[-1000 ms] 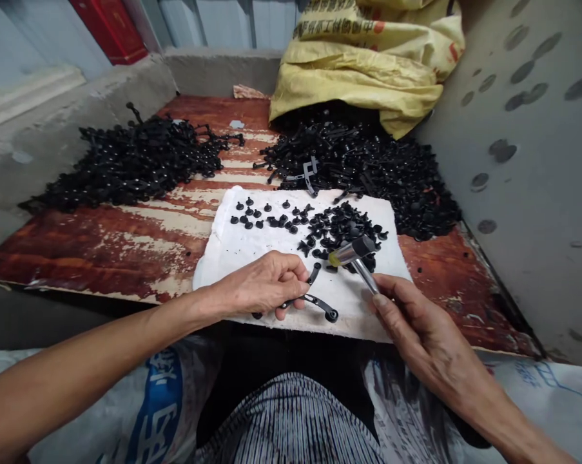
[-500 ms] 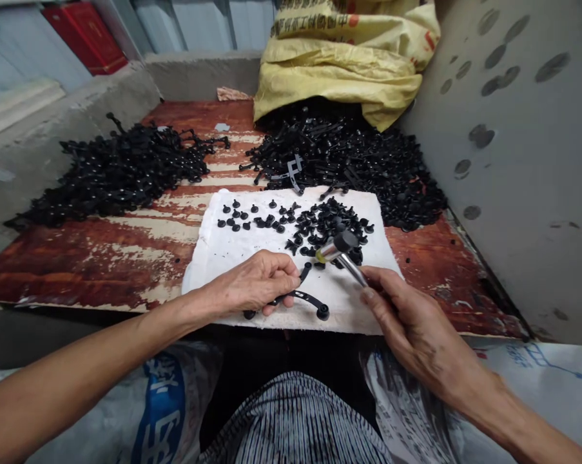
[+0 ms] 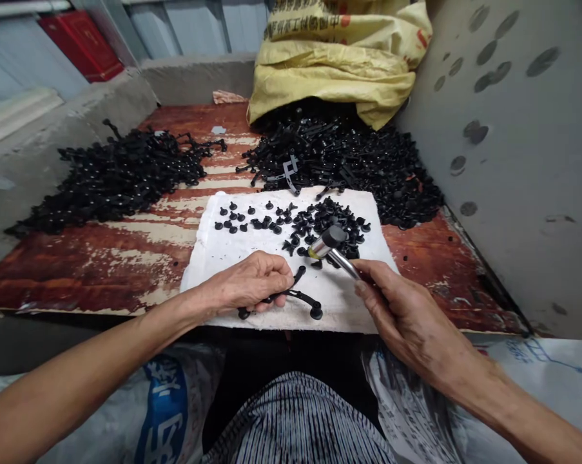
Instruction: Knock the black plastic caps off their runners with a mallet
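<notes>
Gripping a hammer, the right hand faces the left, clasping a plastic strip, below a yellow Chinese-printed sack.

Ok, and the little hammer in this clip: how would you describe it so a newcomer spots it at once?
On the peeling red board, find the white sheet scattered with small black plastic pieces. The right hand grips a hammer there by its short metal handle; its yellow-tipped head stands out against all that black.

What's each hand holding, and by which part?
The right hand grips a small hammer by its metal handle, head free. The left hand holds a black plastic strip around its middle.
</notes>
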Available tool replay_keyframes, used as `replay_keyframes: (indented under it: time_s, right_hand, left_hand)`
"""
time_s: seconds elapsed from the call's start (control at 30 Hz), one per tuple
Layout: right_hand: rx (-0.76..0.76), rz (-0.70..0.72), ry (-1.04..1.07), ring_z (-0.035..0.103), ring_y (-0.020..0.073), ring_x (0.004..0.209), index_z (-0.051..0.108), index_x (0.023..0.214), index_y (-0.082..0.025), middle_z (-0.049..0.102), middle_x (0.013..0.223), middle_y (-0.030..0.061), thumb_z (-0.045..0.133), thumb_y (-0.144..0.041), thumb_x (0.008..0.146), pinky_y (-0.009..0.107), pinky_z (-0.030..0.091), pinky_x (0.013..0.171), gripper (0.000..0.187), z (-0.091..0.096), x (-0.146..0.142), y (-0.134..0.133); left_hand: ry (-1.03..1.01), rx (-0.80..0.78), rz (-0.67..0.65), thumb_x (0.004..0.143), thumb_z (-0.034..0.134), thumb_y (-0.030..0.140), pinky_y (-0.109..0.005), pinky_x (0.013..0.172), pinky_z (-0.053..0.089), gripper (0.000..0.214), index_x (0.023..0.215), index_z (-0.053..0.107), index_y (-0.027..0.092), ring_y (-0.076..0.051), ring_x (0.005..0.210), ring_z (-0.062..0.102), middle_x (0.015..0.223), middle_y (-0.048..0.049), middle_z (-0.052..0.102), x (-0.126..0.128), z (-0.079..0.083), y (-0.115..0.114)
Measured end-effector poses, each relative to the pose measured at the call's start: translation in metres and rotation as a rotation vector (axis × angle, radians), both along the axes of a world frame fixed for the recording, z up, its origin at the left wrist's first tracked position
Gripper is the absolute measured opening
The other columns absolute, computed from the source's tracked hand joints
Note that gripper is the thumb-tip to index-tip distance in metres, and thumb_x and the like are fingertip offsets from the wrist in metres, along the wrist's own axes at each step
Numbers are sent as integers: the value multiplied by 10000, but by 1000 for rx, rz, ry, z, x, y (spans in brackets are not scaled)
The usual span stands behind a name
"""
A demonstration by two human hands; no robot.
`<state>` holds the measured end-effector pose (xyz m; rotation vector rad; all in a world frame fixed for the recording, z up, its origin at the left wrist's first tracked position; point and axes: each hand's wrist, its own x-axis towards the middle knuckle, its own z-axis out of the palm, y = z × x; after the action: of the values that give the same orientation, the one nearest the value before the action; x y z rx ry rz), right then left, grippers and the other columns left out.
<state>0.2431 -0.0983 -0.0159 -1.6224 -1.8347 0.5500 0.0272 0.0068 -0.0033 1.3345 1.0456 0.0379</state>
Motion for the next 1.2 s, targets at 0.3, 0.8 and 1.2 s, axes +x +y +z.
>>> replay_keyframes:
  time_s: [0.3, 0.8, 1.2]
  right_hand:
    - [-111, -111, 101, 631, 194, 668, 584, 967, -250, 660, 786, 38, 469, -345, 947, 305, 485, 593, 151, -7, 9, -26]
    - [-293, -232, 486, 352, 116, 400, 579, 1106, -224, 429, 558, -66, 502, -455, 941, 242, 278, 339, 294, -20, 18, -32]
    - [-330, -242, 522, 353, 97, 418, 567, 1184, -244, 478, 631, -52, 490, -468, 959, 223, 293, 349, 327, -31, 22, -34]
  left_hand:
    - [-26, -3, 3, 794, 631, 346, -129, 317, 235, 212, 750, 531, 164, -24, 325, 402, 555, 33, 588, 1, 2, 0]
    - [-78, 123, -68, 836, 581, 294, -135, 337, 252, 169, 741, 536, 161, -23, 359, 410, 586, 31, 592, 30, 7, -3]
    - [-71, 126, -90, 837, 583, 305, -139, 345, 258, 163, 765, 554, 162, -25, 360, 417, 590, 29, 605, 31, 5, -1]
